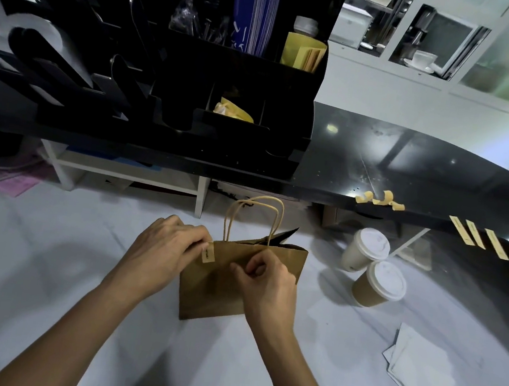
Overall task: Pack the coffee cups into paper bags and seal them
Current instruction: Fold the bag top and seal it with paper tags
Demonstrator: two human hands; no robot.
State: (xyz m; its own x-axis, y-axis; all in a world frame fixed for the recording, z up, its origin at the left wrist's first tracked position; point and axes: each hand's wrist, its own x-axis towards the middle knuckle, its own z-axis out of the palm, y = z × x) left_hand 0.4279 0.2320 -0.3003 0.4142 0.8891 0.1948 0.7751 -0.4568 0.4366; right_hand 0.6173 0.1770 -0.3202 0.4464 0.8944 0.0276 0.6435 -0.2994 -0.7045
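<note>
A brown paper bag (214, 288) with twisted paper handles stands upright on the white counter, its top mostly folded shut. My left hand (165, 246) pinches the bag's top left corner, where a small tan sticker (207, 254) is stuck over the edge. My right hand (267, 282) grips the front of the bag near its top middle, fingers curled. Two lidded coffee cups stand to the right, one white (364, 249) and one with a brown sleeve (377, 285). What is inside the bag is hidden.
A black raised counter (411, 168) runs across the back, with three tan sticker strips (480, 240) and curled backing pieces (380, 199) on its edge. A black organiser (180, 86) holds lids, sleeves and bags. White napkins (418, 366) lie at the right.
</note>
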